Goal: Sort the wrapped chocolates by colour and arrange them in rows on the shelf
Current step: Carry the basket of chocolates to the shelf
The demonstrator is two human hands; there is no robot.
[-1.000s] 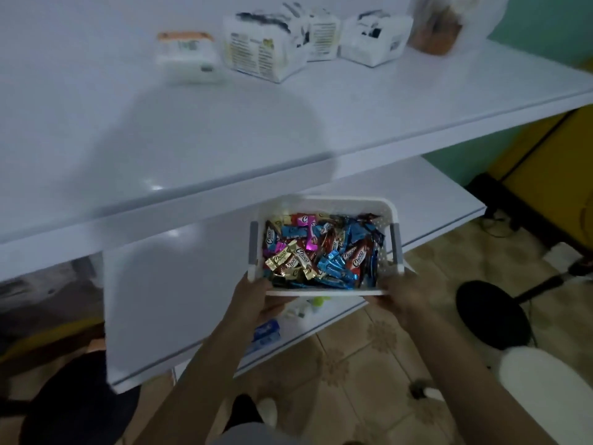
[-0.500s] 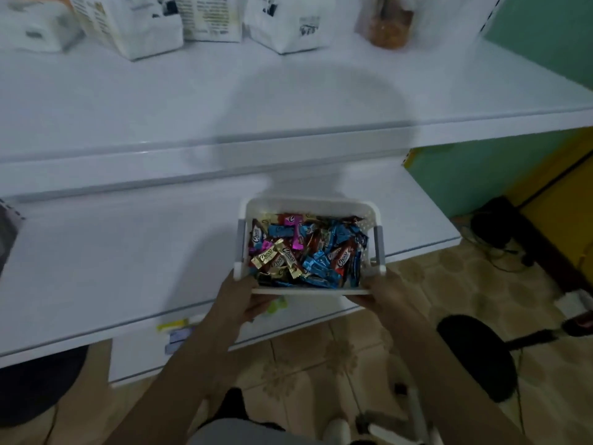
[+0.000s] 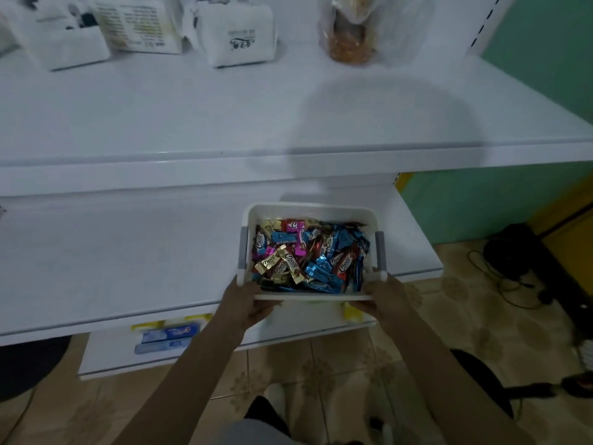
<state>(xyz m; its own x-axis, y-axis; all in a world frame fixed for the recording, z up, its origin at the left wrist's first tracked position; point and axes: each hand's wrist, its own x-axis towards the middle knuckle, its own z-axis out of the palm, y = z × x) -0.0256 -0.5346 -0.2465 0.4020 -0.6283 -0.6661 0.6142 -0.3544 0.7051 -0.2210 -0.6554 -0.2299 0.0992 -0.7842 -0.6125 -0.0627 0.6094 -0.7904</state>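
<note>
Both arms reach forward; left hand (image 3: 247,305) and right hand (image 3: 383,295) each grip the basket's (image 3: 308,211) near corners above a shelf (image 3: 128,261).

top shelf (image 3: 160,117) front open | rear: white pkgs (image 3: 239,33), snack bag (image 3: 351,36) block | mid shelf (image 3: 112,258) open L of basket (image 3: 308,209)

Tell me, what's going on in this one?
A person holds a white basket of mixed wrapped chocolates, left hand gripping its near left corner, right hand its near right corner, at the front edge of the middle shelf. Whether it rests there is unclear. No chocolates lie in rows yet; sorting has not begun.
</note>
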